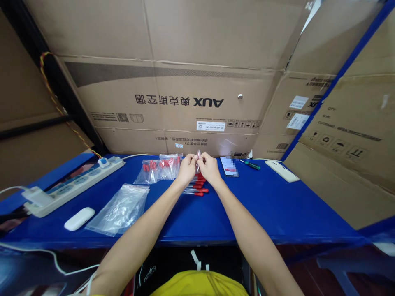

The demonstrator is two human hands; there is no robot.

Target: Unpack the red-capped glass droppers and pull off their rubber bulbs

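Observation:
My left hand [187,167] and my right hand [209,167] meet over the middle of the table, fingers closed. Between their fingertips is a small clear plastic bag [198,155], seen nearly edge-on; what it contains, I cannot make out. Just below the hands lie several small screwdrivers [200,190] with red handles and thin metal shafts, partly covered by my hands. To the left of my left hand are filled clear bags [150,168] with red-handled pieces inside. A pile of flat clear zip bags [121,209] lies nearer to me on the left.
A phone [228,166], a green-handled screwdriver [250,165] and a white power bank [282,170] lie right of my hands. On the left are a white power strip [77,183] and a white case [79,218]. Cardboard walls [185,78] enclose the blue table [277,213].

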